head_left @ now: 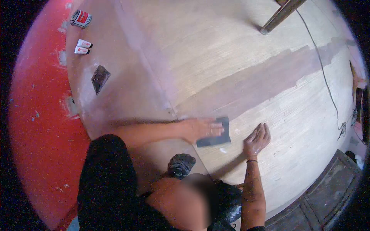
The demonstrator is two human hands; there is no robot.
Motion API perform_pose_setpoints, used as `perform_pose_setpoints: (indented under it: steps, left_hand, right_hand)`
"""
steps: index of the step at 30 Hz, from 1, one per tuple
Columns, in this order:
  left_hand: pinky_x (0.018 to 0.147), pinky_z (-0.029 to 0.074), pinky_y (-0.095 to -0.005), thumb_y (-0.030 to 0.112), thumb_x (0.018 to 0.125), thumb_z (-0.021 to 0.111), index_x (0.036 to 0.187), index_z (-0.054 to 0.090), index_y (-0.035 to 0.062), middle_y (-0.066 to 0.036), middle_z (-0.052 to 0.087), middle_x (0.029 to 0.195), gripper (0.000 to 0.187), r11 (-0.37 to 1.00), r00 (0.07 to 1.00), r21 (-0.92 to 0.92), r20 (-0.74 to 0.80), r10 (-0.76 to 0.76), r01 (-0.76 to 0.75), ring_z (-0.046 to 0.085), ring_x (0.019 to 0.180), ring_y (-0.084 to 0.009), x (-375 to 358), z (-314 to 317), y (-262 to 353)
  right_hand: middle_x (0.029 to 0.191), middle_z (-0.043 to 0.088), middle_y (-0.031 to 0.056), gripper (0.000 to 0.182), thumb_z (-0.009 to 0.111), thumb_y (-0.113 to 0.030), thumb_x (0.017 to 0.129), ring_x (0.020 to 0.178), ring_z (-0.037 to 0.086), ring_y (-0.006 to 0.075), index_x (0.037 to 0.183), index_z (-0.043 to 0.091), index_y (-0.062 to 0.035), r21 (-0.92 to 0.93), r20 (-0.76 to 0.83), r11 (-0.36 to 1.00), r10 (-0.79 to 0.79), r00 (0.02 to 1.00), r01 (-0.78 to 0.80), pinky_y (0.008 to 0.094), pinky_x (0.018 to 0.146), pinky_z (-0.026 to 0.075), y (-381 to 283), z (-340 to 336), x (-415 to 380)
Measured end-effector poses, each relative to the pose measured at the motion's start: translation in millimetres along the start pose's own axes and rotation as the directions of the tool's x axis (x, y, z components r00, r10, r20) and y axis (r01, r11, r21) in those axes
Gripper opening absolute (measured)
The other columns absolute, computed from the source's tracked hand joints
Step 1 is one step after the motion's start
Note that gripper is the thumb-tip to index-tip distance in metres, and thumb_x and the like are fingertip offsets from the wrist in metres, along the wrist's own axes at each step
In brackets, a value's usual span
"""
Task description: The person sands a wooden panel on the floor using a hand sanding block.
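My left hand [198, 130] presses flat on a dark grey-green sheet of sandpaper [224, 138], holding it against the pale wooden panel [239, 161]. Its fingers are stretched out and slightly blurred, and the sheet shows past the fingertips. To the right, my right hand [257, 141] is over the bare panel with nothing in it. Its fingers point away from me, a little bent and partly apart, and there is pale dust on the skin. A dark band circles that wrist. Beside the sandpaper lies a small white fleck [223, 150].
A tin [81, 18], two small tubes [83, 46] and a dark scrap [101, 79] lie at the left. A wooden leg [281, 17] stands at the top; a cable [322, 69] runs down the right. Dark wooden panelling [327, 192] is at lower right. A socked foot [181, 164] is near me.
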State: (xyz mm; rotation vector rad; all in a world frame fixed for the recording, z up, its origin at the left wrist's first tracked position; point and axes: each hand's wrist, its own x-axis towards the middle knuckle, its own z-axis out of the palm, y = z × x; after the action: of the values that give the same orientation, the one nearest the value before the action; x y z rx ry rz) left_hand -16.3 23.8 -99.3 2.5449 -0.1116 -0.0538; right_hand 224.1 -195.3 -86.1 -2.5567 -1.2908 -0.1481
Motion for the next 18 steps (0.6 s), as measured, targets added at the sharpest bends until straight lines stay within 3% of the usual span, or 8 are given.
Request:
perform_pose_setpoints:
  steps: [2,5,6,9,11,12,16,18]
  left_hand:
    - [0.124,0.010,-0.0491,0.031,0.080,0.067,0.151,0.031,0.0002,-0.017,0.026,0.161,0.085,0.992,0.993,-0.121,0.106,0.049,-0.036,0.017,0.152,-0.0289,10,-13,-5]
    - [0.124,0.008,-0.0511,0.031,0.081,0.066,0.151,0.031,0.0006,-0.018,0.026,0.161,0.085,0.953,0.958,0.108,-0.069,-0.278,0.284,0.018,0.152,-0.0292,32,-17,0]
    - [0.124,0.007,-0.0505,0.035,0.081,0.067,0.151,0.032,-0.0003,-0.019,0.026,0.160,0.086,0.974,0.988,0.225,-0.150,0.045,-0.011,0.019,0.151,-0.0297,24,37,8]
    - [0.123,0.010,-0.0536,0.035,0.084,0.062,0.150,0.033,0.0014,-0.018,0.030,0.159,0.079,0.954,0.979,-0.239,0.052,0.197,-0.179,0.023,0.150,-0.0324,31,-14,-19]
    - [0.123,0.011,-0.0540,0.031,0.080,0.065,0.150,0.033,0.0023,-0.018,0.029,0.160,0.083,0.921,0.890,0.053,-0.284,-0.356,0.385,0.022,0.150,-0.0316,47,-50,-41]
    - [0.123,0.011,-0.0540,0.031,0.080,0.065,0.150,0.033,0.0023,-0.018,0.029,0.160,0.083,0.927,0.897,0.056,-0.282,-0.341,0.370,0.022,0.150,-0.0316,50,-47,-34]
    - [0.122,0.014,-0.0514,0.034,0.076,0.067,0.151,0.032,-0.0008,-0.017,0.025,0.162,0.090,0.930,0.998,0.362,-0.035,-0.052,0.061,0.019,0.151,-0.0317,16,6,22]
    - [0.121,0.016,-0.0536,0.027,0.077,0.065,0.152,0.029,0.0007,-0.016,0.023,0.163,0.087,0.999,0.976,0.014,0.214,-0.050,0.048,0.020,0.151,-0.0315,11,-14,21]
  right_hand:
    - [0.132,0.057,0.0201,0.036,0.054,-0.017,0.094,0.123,0.052,0.0377,0.127,0.060,-0.0011,0.000,-0.019,1.000,-0.003,1.000,0.003,0.0499,0.104,0.037,-2,-2,0]
    - [0.135,0.056,0.0159,0.037,0.054,-0.020,0.094,0.119,0.052,0.0374,0.128,0.060,-0.0069,0.062,-0.036,0.998,0.034,0.999,-0.032,0.0504,0.103,0.037,-1,1,-3]
    - [0.135,0.056,0.0159,0.037,0.054,-0.020,0.094,0.119,0.052,0.0374,0.128,0.060,-0.0069,0.058,-0.058,0.998,0.031,0.998,-0.028,0.0504,0.103,0.037,-2,3,4]
    - [0.135,0.056,0.0171,0.038,0.057,-0.016,0.091,0.120,0.051,0.0372,0.128,0.060,-0.0071,0.027,0.000,0.998,0.053,0.999,-0.053,0.0503,0.104,0.036,-5,-4,-1]
    - [0.135,0.056,0.0172,0.039,0.057,-0.016,0.090,0.120,0.051,0.0370,0.128,0.060,-0.0072,0.046,0.007,0.997,0.059,0.998,-0.059,0.0501,0.104,0.036,-9,-5,-2]
    - [0.136,0.055,0.0173,0.039,0.057,-0.016,0.090,0.120,0.051,0.0367,0.128,0.060,-0.0073,0.070,0.000,0.996,0.054,0.999,-0.054,0.0499,0.104,0.036,-9,-7,0]
    - [0.134,0.056,0.0170,0.040,0.057,-0.016,0.090,0.123,0.051,0.0364,0.128,0.059,-0.0075,0.048,0.005,0.996,0.072,0.997,-0.072,0.0493,0.105,0.035,-6,-4,0]
    - [0.135,0.056,0.0168,0.040,0.057,-0.016,0.090,0.123,0.051,0.0365,0.129,0.059,-0.0077,0.049,0.009,0.992,0.116,0.993,-0.116,0.0495,0.105,0.034,-7,-4,1]
